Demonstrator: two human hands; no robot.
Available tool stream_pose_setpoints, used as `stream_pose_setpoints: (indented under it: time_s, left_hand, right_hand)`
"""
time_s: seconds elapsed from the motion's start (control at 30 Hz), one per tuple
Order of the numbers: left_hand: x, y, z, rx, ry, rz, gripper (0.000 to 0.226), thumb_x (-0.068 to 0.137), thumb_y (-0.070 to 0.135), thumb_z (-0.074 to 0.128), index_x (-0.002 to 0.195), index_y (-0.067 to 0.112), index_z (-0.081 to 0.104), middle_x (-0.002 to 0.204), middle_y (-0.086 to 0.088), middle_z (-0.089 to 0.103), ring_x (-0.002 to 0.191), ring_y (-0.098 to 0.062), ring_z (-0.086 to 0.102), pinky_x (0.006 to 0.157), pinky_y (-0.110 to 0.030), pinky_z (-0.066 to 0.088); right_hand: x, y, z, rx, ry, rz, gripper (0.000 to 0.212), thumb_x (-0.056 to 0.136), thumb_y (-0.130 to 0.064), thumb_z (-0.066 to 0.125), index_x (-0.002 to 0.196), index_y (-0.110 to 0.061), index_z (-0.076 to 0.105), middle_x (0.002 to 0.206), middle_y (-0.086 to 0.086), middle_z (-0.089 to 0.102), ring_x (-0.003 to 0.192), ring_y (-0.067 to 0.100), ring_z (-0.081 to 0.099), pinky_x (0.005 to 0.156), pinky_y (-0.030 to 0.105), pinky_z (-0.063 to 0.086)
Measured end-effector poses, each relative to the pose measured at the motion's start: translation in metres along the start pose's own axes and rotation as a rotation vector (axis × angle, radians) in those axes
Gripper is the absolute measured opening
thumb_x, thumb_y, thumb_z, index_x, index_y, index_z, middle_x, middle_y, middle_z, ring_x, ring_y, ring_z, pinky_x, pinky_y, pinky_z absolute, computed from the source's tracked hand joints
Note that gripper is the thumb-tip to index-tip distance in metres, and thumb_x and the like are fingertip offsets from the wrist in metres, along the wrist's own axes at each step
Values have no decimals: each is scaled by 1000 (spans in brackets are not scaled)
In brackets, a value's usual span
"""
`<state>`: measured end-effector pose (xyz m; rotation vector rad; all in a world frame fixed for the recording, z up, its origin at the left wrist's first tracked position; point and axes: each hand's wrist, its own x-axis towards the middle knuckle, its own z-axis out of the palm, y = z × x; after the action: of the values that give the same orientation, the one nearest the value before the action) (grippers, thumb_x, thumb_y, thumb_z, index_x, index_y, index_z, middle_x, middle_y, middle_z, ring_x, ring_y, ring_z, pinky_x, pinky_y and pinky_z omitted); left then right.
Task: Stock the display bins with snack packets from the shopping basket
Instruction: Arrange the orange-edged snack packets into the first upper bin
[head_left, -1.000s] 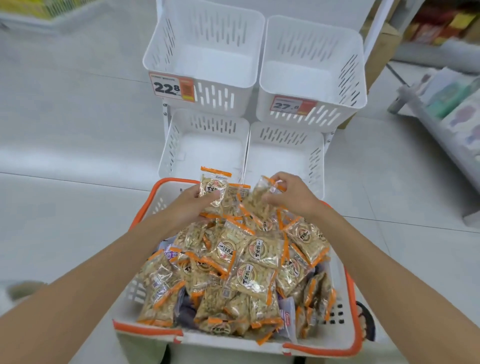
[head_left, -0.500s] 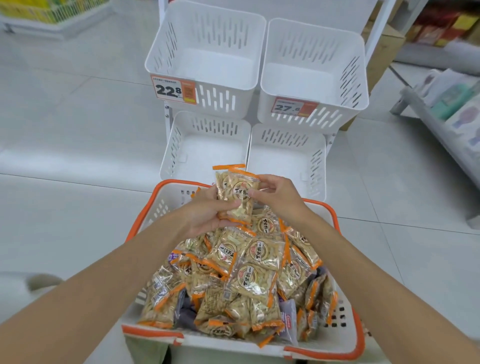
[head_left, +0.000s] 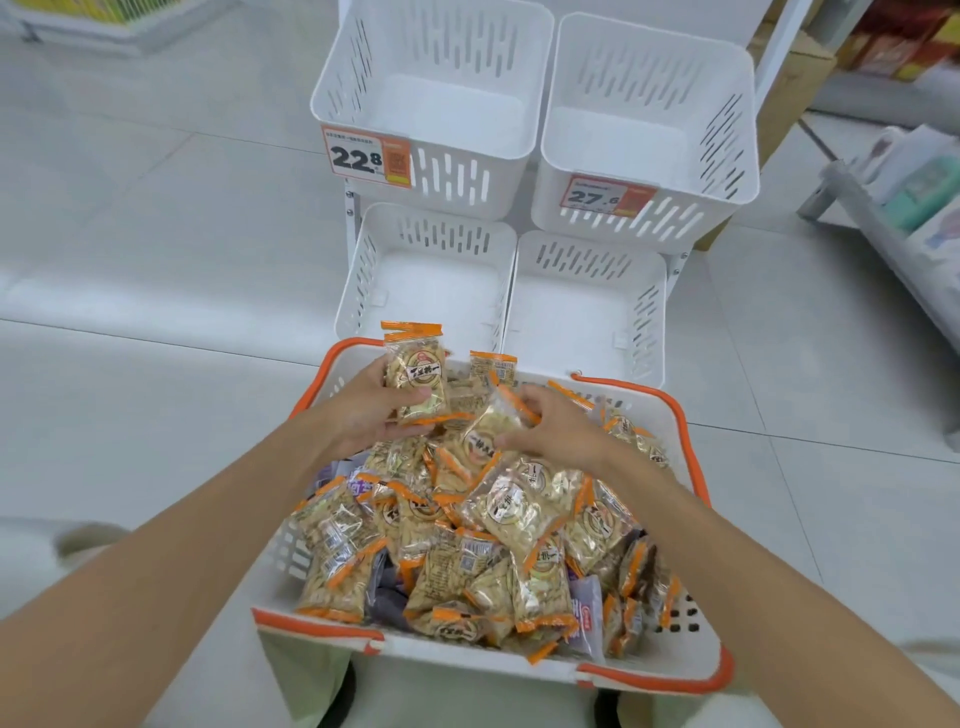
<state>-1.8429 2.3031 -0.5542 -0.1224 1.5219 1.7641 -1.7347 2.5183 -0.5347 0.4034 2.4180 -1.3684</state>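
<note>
While the left hand (head_left: 363, 415) grips an upright packet (head_left: 418, 379), the right hand's (head_left: 558, 431) fingers (head_left: 530, 397) curl round a second packet (head_left: 485, 439).

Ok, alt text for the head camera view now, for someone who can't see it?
The left hand holds a clear, orange-edged snack packet upright while the right hand grips another packet on the heap in a white plastic shopping basket with orange rim. Beyond it stand four empty white slotted plastic display bins.

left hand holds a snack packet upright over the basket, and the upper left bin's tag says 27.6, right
No. In the head view the upper left bin's tag reads 22.8; the left hand does hold a snack packet upright over the basket.
</note>
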Motion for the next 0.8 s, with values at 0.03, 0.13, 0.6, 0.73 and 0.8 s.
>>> stream_pose_setpoints:
  time_s: [0.03,0.13,0.6,0.73,0.8]
  left_hand:
    - [-1,1,0,1,3,4,78,86,1,70,149,26,32,144,-3,43,121,-24,56,80,-41,61]
    - [-5,5,3,-7,-13,26,58,90,2,66,138,24,44,138,-3,52,120,-23,59,80,-40,61]
    - [-9,41,31,119,-165,271,36,91,13,68,122,25,53,110,6,73,103,-11,69,88,-33,57]
    - [-3,77,18,457,-155,268,60,85,29,71,138,30,40,106,-5,65,93,-22,63,92,-41,55]
    - [0,94,13,587,-181,266,82,72,46,78,141,34,35,118,1,63,104,-17,64,96,-45,54]
  right_hand:
    - [1,-3,-8,63,33,-2,37,84,-20,76,109,-25,49,99,-14,51,87,8,52,66,17,46]
    - [4,-18,-25,180,99,-59,42,85,-13,75,115,-32,52,103,-1,55,84,19,58,71,31,50]
    - [30,-76,14,200,309,-157,36,101,-45,43,120,-25,66,145,0,49,136,18,43,112,41,35]
    - [41,-101,-21,343,99,-257,80,95,-26,62,154,-40,11,111,-16,58,100,-1,59,99,26,43]
    - [50,-115,-33,305,92,-306,87,91,-21,69,154,-38,12,101,-15,65,91,-1,64,87,19,49]
